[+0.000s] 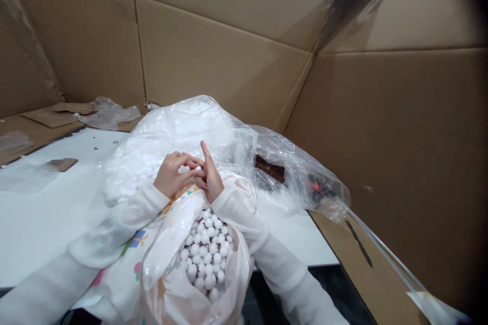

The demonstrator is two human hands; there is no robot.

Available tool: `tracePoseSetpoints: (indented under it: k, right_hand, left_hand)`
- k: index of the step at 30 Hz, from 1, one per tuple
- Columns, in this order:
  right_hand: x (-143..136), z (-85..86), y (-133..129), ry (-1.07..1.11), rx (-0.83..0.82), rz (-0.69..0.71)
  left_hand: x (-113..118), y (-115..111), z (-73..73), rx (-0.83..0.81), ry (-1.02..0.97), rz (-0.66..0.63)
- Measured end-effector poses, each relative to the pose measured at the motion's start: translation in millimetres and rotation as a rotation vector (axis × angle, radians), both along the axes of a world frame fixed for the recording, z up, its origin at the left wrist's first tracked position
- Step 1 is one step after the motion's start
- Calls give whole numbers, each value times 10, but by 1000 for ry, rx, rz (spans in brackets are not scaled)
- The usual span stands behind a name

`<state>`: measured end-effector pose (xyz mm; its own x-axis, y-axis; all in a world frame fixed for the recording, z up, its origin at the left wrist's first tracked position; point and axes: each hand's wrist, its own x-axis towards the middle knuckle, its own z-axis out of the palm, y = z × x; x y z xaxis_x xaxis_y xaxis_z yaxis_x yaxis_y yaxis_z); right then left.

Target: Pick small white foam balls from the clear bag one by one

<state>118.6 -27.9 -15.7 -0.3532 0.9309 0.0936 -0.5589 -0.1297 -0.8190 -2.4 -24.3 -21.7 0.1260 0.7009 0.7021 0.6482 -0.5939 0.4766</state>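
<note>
My left hand [171, 175] pinches a small white ball [199, 168] between thumb and fingertips. Against it, my right hand [211, 177] has its index finger raised and its other fingers curled round something small and dark, mostly hidden. Below both hands, an open pale plastic bag [163, 249] holds several white balls [208, 249] with reddish-brown bits between them. Just behind the hands lies a large clear bag [183, 122] full of white balls.
Tall cardboard walls [221, 45] stand behind and to the right. A clear bag with dark brown material [270, 169] lies right of centre. Plastic scraps [110, 114] and a cardboard piece [64, 164] rest at the left, on and behind the white table [34, 223].
</note>
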Motion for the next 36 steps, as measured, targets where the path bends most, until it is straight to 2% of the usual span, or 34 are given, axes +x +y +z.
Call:
tracePoseSetpoints:
  k: [7,13,19,26,31,36]
  right_hand:
    - [-8,0,-5,-15,30,16]
    - [8,-38,-11,-62,109,22]
    - [20,-62,-22,-120,157,32]
    - [29,-36,-2,-55,79,4]
    - [46,-34,20,-14,49,-2]
    - [58,-4,27,-31,-10,-113]
  left_hand:
    - [1,-14,29,-23,39,-16]
    - [-8,-13,39,10,84,-61]
    - [-29,-9,6,61,114,-45]
    - [-17,-4,-26,144,119,-35]
    - [-7,-12,-20,140,84,-35]
    - [10,-57,13,147,-54,-38]
